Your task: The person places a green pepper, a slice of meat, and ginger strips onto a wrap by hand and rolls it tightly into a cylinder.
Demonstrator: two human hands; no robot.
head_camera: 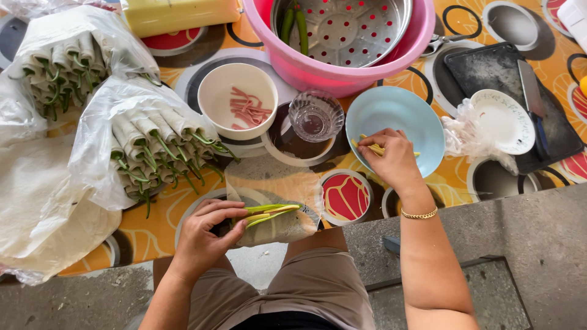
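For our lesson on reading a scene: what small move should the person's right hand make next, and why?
Probably lift the yellow strips out of the blue plate and carry them to the wrapper. The right hand is pinching them there, while the left hand pins green and yellow strips on the open, unrolled wrapper.

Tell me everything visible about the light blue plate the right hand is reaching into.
The light blue plate is round, shallow and glossy, plastic or glazed by its look. It lies flat on the orange patterned mat, just below the pink basin, whether touching it is unclear. A few pale yellow strips lie at its near left edge, where the right hand pinches them, covering part of the rim.
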